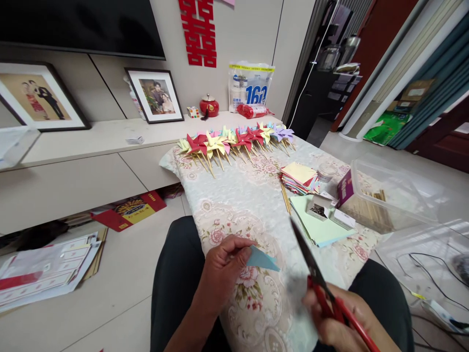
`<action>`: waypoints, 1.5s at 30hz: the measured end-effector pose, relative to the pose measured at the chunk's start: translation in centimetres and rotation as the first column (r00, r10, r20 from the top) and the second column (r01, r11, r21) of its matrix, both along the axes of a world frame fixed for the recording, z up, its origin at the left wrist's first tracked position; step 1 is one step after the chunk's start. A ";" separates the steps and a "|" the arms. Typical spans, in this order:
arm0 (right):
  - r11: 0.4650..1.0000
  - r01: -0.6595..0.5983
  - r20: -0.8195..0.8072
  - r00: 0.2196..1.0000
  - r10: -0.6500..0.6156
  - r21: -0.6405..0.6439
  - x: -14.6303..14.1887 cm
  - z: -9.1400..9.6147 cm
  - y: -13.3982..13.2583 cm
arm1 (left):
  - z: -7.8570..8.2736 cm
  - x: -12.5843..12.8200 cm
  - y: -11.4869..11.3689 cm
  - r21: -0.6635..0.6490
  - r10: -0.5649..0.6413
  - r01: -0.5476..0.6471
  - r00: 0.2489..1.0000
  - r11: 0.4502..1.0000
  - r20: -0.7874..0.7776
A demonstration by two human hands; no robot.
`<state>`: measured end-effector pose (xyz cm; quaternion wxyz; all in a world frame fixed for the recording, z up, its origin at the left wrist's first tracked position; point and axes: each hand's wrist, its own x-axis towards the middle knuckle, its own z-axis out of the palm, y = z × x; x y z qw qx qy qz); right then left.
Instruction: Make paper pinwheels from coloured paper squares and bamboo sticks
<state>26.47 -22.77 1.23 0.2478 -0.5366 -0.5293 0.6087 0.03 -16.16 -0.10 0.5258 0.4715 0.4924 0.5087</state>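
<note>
A folded piece of light blue paper (262, 259) is pinched between the thumb and fingers of my left hand (229, 259), its pointed end aimed right. My right hand (337, 318) grips the red handles of a pair of scissors (311, 259), whose dark blades point up and away from me. The blades look closed or nearly so, and they are apart from the paper. Beyond them, a stack of colored paper squares (299, 177) lies near some wooden sticks (286, 198). Finished paper pinwheels (234, 142) on sticks lie in a row at the table's far end.
Green paper sheets (308, 227) carry a small open box of dark metal pieces (318, 210). A clear plastic bin (406, 190) and a box of sticks (366, 205) stand at the right. The flowered tablecloth (234, 205) hangs over my lap. Cables (436, 274) lie lower right.
</note>
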 end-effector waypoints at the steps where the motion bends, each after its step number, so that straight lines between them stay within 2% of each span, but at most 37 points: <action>1: 0.995 0.081 0.014 0.997 -0.082 0.065 -0.5 0.0 0.5 | 0.1 0.2 -0.2 0.007 0.000 0.001 0.999 1.000 -0.041; 4: 0.907 0.294 0.041 0.946 -0.320 0.301 -2.3 0.3 2.2 | 0.5 0.9 -0.7 0.021 -0.001 0.004 0.988 1.000 -0.154; 7: 0.874 0.325 0.054 0.928 -0.368 0.362 -4.0 0.8 3.3 | 0.9 1.6 -1.1 0.067 0.013 0.004 0.967 0.998 -0.253; 12: 0.893 0.317 -0.020 0.945 -0.328 0.319 -6.0 1.4 3.9 | 1.9 2.6 -1.8 0.182 0.025 0.039 0.941 0.983 -0.336; 16: 0.914 0.331 -0.119 0.943 -0.311 0.235 -6.4 1.1 4.2 | 2.1 2.8 -2.2 0.144 -0.025 0.071 0.955 0.987 -0.297; 18: 0.918 0.340 -0.154 0.937 -0.312 0.206 -6.1 1.0 4.6 | 2.0 2.5 -2.2 0.065 -0.087 0.101 0.979 0.993 -0.184; 20: 0.921 0.340 -0.171 0.935 -0.310 0.190 -5.6 0.9 5.0 | 1.7 2.2 -2.1 -0.048 -0.133 0.133 0.991 0.990 0.015; 22: 0.928 0.324 -0.186 0.938 -0.291 0.183 -5.1 1.0 5.4 | 1.3 2.1 -2.0 -0.184 -0.153 0.201 0.958 0.962 0.244; 23: 0.933 0.310 -0.199 0.941 -0.274 0.183 -4.9 1.1 5.6 | 1.1 2.1 -1.9 -0.247 -0.168 0.264 0.921 0.932 0.350; 25: 0.946 0.266 -0.230 0.948 -0.221 0.184 -4.6 1.1 6.0 | 0.8 2.5 -1.9 -0.325 -0.222 0.440 0.816 0.837 0.534; 27: 0.958 0.210 -0.252 0.955 -0.158 0.193 -4.4 1.1 6.4 | 0.5 3.1 -2.0 -0.324 -0.255 0.585 0.695 0.743 0.672; 29: 0.967 0.149 -0.270 0.959 -0.090 0.206 -4.4 1.1 6.7 | 0.5 3.8 -2.2 -0.298 -0.232 0.632 0.618 0.715 0.751; 31: 0.974 0.090 -0.302 0.953 -0.024 0.207 -4.4 1.1 6.9 | 0.6 4.3 -2.2 -0.296 -0.186 0.612 0.599 0.733 0.779; 35: 0.971 0.038 -0.326 0.944 0.042 0.234 -4.7 1.4 7.1 | 1.4 4.7 -2.1 -0.334 -0.098 0.533 0.627 0.778 0.773; 37: 0.960 0.087 -0.297 0.955 -0.004 0.266 -4.7 1.6 7.2 | 1.7 4.6 -1.9 -0.333 -0.078 0.504 0.632 0.797 0.771; 41: 0.936 0.235 -0.209 0.961 -0.183 0.263 -4.2 1.7 6.7 | 1.7 3.8 -1.2 -0.339 -0.017 0.427 0.641 0.838 0.767; 43: 0.951 0.230 -0.167 0.966 -0.198 0.206 -3.4 1.4 5.6 | 1.5 3.2 -0.9 -0.369 0.056 0.365 0.642 0.855 0.765; 45: 0.977 0.176 -0.172 0.973 -0.155 0.116 -2.5 1.0 4.0 | 1.2 2.6 -0.7 -0.407 0.130 0.308 0.638 0.860 0.759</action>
